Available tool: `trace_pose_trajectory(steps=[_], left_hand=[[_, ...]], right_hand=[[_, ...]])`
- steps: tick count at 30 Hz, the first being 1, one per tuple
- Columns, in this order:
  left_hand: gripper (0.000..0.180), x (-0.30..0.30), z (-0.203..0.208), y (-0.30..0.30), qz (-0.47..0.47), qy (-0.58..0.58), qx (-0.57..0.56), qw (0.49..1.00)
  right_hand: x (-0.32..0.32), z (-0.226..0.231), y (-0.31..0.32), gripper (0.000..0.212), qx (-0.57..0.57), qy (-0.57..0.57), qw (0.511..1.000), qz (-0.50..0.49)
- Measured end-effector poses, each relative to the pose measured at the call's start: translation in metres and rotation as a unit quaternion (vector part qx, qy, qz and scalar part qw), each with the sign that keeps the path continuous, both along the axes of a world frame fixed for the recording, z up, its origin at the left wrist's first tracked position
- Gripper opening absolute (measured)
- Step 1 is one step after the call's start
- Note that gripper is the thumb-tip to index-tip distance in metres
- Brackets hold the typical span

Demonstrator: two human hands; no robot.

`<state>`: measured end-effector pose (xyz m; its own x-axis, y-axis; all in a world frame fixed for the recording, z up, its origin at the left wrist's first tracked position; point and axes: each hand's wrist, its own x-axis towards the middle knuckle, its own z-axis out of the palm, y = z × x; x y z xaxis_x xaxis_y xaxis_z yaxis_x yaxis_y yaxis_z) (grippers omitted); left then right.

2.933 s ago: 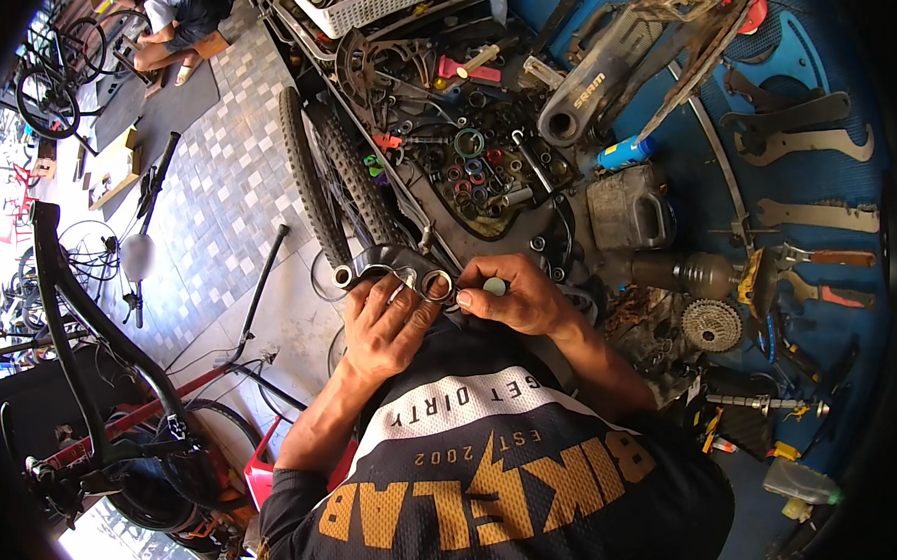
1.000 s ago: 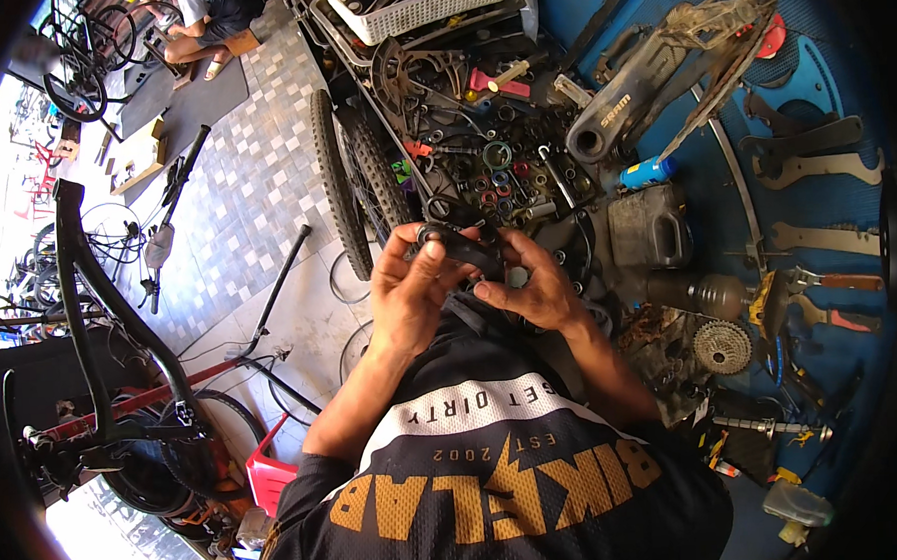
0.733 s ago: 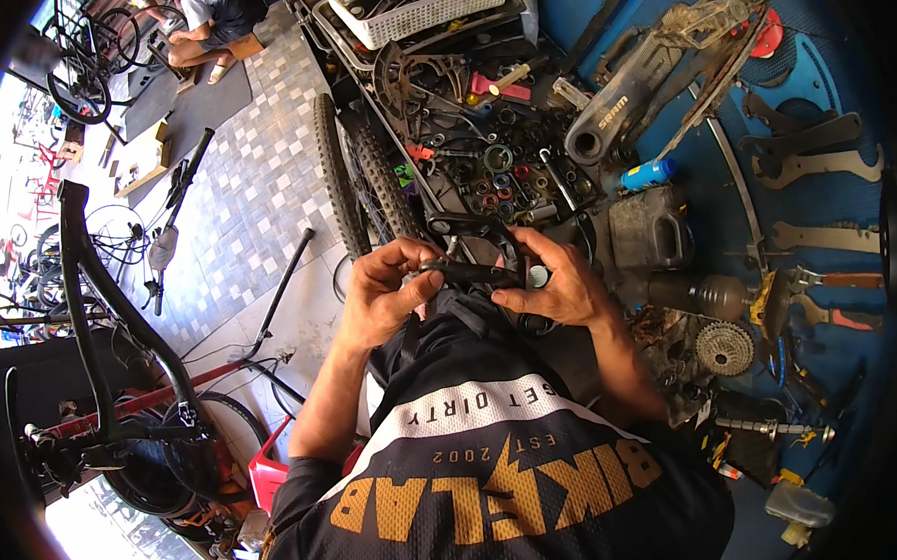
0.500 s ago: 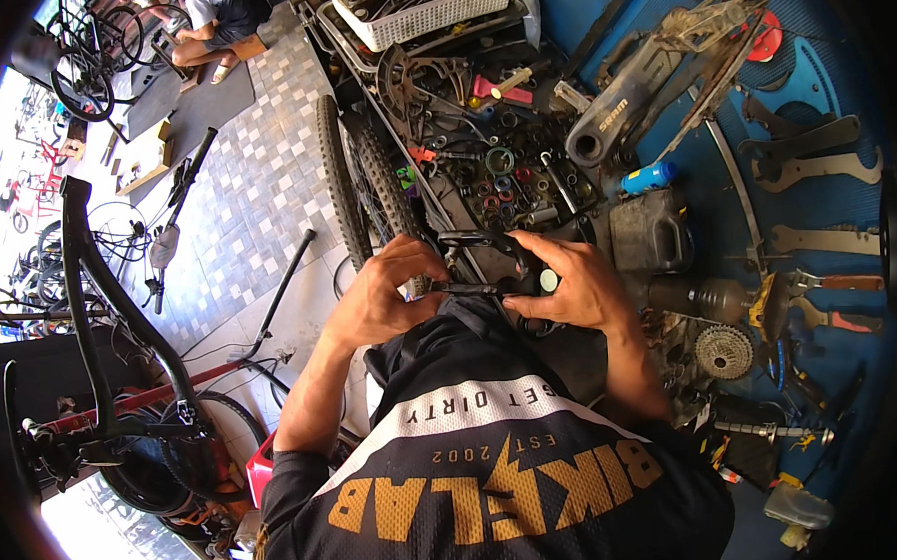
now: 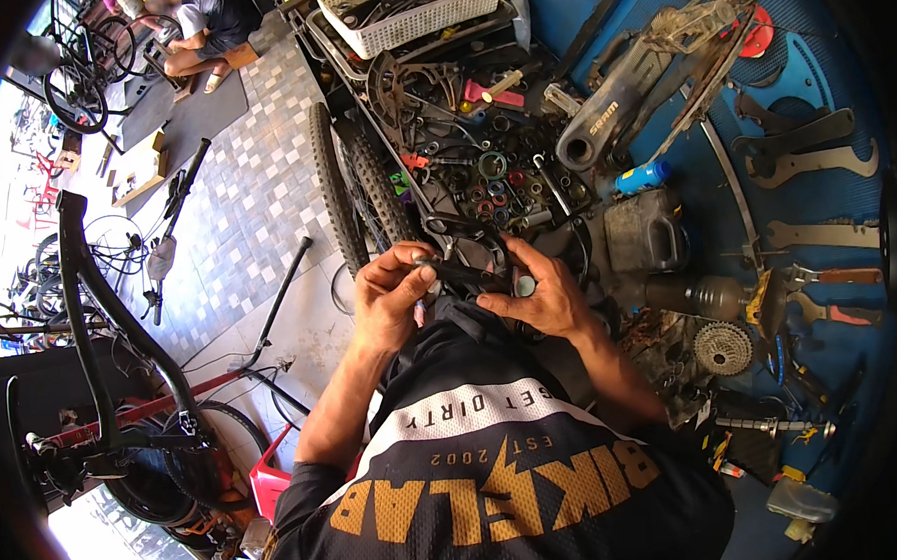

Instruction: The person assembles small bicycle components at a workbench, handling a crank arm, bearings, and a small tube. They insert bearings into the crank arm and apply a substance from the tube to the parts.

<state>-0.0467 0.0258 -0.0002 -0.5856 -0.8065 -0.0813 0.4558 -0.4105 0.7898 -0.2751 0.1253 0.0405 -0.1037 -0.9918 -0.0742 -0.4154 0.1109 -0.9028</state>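
Note:
A black forked metal part [image 5: 465, 274], shaped like a bicycle suspension link, is held up in front of my waist. My right hand [image 5: 541, 296] grips its right side, fingers behind and thumb in front. With thumb and fingertips, my left hand [image 5: 387, 295] pinches a small greyish piece [image 5: 424, 262] at the link's left end. Whether this piece is a bolt or a bearing I cannot make out. A pale round disc [image 5: 525, 286] shows beside my right thumb.
A bench beyond my hands bears loose rings and small parts [image 5: 492, 165] and a white basket [image 5: 412, 16]. Tyres [image 5: 336, 190] stand left of it. Wrenches [image 5: 814, 167] hang on a blue panel at right; a black bike frame [image 5: 91, 306] stands left. Another person [image 5: 220, 35] sits far left.
The link has tilted and turned in my hands. My left hand has shifted its fingers to a pinch at the left end, and my right thumb has slid left along the part.

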Motion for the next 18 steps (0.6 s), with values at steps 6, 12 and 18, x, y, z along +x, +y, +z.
trace_pose_trajectory(steps=[6, 12, 18], left_hand=[[0.024, 0.013, -0.006, -0.003, -0.160, -0.330, -0.604, 0.708], [0.020, 0.011, -0.012, -0.007, -0.082, -0.193, -0.326, 0.922], [0.015, -0.011, -0.014, 0.011, 0.017, 0.090, 0.112, 0.989]], right_hand=[[-0.022, 0.028, 0.014, 0.082, 0.007, 0.325, 0.934, 0.148], [-0.013, 0.009, 0.015, 0.077, -0.067, 0.262, 0.963, 0.014], [0.004, -0.029, 0.009, 0.084, 0.013, -0.038, 0.999, -0.008]])
